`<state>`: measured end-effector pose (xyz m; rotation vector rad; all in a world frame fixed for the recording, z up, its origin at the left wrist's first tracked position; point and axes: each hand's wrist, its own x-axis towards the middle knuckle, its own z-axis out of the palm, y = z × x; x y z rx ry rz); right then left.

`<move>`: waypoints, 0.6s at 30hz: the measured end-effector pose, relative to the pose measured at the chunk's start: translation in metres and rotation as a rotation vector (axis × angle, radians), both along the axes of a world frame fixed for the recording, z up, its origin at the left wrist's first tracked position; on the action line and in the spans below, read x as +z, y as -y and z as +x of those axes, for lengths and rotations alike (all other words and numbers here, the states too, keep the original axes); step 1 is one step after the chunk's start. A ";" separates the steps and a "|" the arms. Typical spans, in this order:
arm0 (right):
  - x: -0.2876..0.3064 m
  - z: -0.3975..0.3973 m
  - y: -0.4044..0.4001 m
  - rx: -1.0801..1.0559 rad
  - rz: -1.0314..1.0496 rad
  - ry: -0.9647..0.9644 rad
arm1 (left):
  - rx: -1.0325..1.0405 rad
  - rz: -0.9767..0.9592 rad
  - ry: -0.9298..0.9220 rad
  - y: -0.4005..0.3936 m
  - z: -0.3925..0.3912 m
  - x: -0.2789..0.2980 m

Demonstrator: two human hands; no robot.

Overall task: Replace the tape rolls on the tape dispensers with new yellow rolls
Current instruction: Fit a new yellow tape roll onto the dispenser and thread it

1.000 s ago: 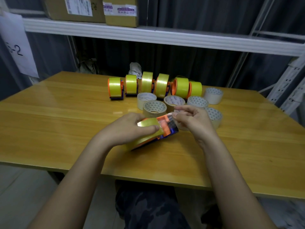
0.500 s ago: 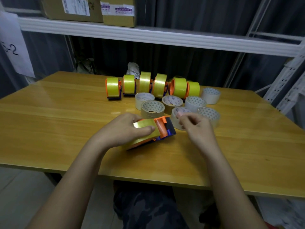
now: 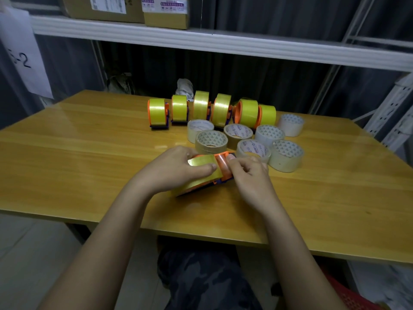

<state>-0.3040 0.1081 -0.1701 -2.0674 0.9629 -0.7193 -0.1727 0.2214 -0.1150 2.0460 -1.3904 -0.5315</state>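
While your left hand (image 3: 169, 168) grips the orange plastic dispenser with its yellow tape roll (image 3: 202, 173) | your right hand (image 3: 248, 173) pinches its front | six yellow-loaded dispensers (image 3: 212, 110) look done | this one seems last.

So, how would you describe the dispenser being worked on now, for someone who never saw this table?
Find the wooden table, then its near middle, in front of the clear rolls. The dispenser lies there between the left hand and the right hand. Unlike the loaded dispensers standing behind, it lies tilted and is held.
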 end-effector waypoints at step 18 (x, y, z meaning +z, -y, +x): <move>0.007 0.000 -0.005 0.026 0.506 0.531 | -0.020 0.001 -0.018 -0.001 -0.001 0.001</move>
